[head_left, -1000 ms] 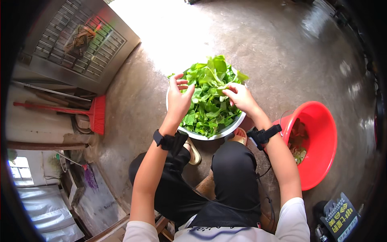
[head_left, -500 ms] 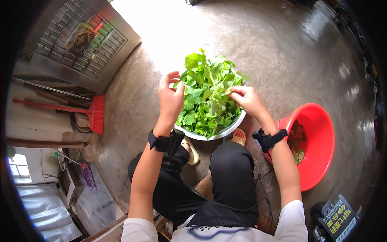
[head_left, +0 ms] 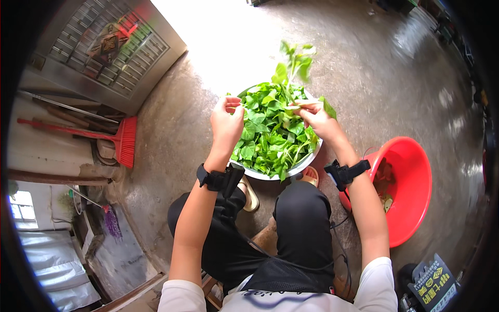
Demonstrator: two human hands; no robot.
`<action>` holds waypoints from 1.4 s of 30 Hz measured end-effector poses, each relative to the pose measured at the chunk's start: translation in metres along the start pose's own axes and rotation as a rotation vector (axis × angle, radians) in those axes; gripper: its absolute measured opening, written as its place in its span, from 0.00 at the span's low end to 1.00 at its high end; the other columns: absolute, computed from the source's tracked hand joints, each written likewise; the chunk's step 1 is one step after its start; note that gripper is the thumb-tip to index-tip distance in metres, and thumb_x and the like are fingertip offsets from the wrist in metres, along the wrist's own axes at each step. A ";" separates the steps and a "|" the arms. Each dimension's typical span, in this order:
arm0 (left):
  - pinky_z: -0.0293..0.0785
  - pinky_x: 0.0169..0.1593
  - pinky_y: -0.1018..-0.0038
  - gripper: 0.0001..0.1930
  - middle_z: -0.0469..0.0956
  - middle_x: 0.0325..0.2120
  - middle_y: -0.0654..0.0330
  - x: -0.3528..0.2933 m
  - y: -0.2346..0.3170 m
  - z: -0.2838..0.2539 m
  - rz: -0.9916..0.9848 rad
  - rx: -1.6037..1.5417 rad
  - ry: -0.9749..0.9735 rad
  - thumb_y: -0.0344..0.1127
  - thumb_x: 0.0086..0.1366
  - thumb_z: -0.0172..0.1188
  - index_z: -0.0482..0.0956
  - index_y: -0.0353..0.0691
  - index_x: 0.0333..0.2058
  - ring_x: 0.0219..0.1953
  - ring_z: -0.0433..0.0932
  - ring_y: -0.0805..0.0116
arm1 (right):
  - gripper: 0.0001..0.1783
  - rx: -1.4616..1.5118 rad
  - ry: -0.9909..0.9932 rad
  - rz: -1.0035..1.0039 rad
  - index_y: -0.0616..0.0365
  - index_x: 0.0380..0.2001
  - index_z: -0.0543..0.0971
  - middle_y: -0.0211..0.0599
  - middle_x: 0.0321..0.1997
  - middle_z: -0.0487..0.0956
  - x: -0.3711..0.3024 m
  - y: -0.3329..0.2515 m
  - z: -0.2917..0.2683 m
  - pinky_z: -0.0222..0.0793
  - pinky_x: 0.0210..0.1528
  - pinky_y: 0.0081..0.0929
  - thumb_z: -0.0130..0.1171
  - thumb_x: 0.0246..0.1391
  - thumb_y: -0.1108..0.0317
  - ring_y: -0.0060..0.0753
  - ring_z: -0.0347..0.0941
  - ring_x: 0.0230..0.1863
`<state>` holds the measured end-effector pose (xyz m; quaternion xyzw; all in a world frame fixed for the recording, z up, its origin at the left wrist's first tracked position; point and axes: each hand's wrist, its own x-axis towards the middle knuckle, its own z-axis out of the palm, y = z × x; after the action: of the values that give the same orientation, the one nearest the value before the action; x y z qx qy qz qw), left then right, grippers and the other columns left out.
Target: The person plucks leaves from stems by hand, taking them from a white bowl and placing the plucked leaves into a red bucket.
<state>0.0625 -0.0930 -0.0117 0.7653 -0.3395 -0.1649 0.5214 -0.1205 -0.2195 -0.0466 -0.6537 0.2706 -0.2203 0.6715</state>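
Observation:
A pale, round basin (head_left: 306, 163) heaped with leafy greens (head_left: 264, 140) stands on the floor just beyond my feet. My right hand (head_left: 320, 121) is at its right side, thumb and fingers pinching the stem of a leafy sprig (head_left: 295, 66). The sprig's leafy top rises above the far part of the heap, slightly blurred. Over the basin's left edge, my left hand (head_left: 227, 126) is closed with fingers curled towards the thumb. A speck of green shows at its fingertips, too small to name. Each wrist wears a black strapped device.
A red bucket (head_left: 414, 208) with some scraps inside stands tilted to the right. Left are a red broom (head_left: 126, 141), a metal door (head_left: 112, 49) and a purple mop (head_left: 112, 222). A black cable (head_left: 340, 244) runs by my right knee. A printed box (head_left: 434, 286) sits lower right.
The leafy sprig has gone up and right, away from the heap, in my right hand. My left hand's fingers have drawn closer together.

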 end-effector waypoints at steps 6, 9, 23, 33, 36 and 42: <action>0.69 0.32 0.78 0.10 0.75 0.29 0.58 -0.005 0.009 0.000 0.232 0.024 0.026 0.26 0.49 0.53 0.74 0.36 0.33 0.30 0.73 0.70 | 0.12 -0.060 0.076 -0.028 0.66 0.38 0.75 0.30 0.29 0.77 -0.011 0.000 0.003 0.63 0.23 0.12 0.49 0.50 0.74 0.14 0.65 0.19; 0.66 0.38 0.75 0.13 0.74 0.36 0.60 -0.011 0.022 0.001 0.451 0.066 -0.034 0.28 0.47 0.56 0.74 0.42 0.35 0.39 0.71 0.64 | 0.13 -0.074 0.077 -0.060 0.66 0.38 0.75 0.32 0.28 0.78 -0.012 -0.002 0.004 0.63 0.20 0.14 0.49 0.48 0.76 0.15 0.65 0.16; 0.50 0.51 0.66 0.13 0.75 0.29 0.67 -0.022 0.006 0.027 0.757 0.512 -0.124 0.37 0.51 0.60 0.76 0.43 0.36 0.42 0.70 0.69 | 0.11 0.252 0.059 -0.009 0.66 0.36 0.76 0.29 0.23 0.75 -0.031 -0.014 0.003 0.63 0.23 0.13 0.51 0.51 0.71 0.16 0.69 0.19; 0.53 0.45 0.68 0.07 0.71 0.23 0.64 -0.022 0.004 0.037 0.636 0.362 -0.166 0.38 0.54 0.57 0.77 0.43 0.29 0.32 0.70 0.68 | 0.11 0.318 0.066 0.019 0.65 0.35 0.76 0.29 0.21 0.76 -0.035 -0.009 0.001 0.62 0.24 0.12 0.51 0.51 0.70 0.16 0.70 0.19; 0.54 0.44 0.68 0.06 0.71 0.23 0.64 -0.019 0.003 0.038 0.595 0.275 -0.242 0.37 0.54 0.57 0.77 0.42 0.27 0.31 0.70 0.68 | 0.11 0.271 0.112 0.004 0.66 0.36 0.76 0.30 0.22 0.76 -0.036 -0.009 -0.003 0.63 0.24 0.12 0.51 0.51 0.71 0.17 0.70 0.19; 0.61 0.31 0.70 0.08 0.70 0.20 0.56 -0.022 0.003 0.047 0.450 0.165 -0.193 0.34 0.52 0.58 0.77 0.35 0.25 0.25 0.69 0.61 | 0.10 0.183 0.086 0.024 0.67 0.35 0.76 0.32 0.24 0.76 -0.042 -0.015 0.001 0.67 0.24 0.14 0.51 0.51 0.73 0.18 0.70 0.20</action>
<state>0.0173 -0.1105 -0.0299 0.6912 -0.5618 -0.0887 0.4459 -0.1509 -0.1919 -0.0282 -0.5763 0.2857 -0.2639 0.7188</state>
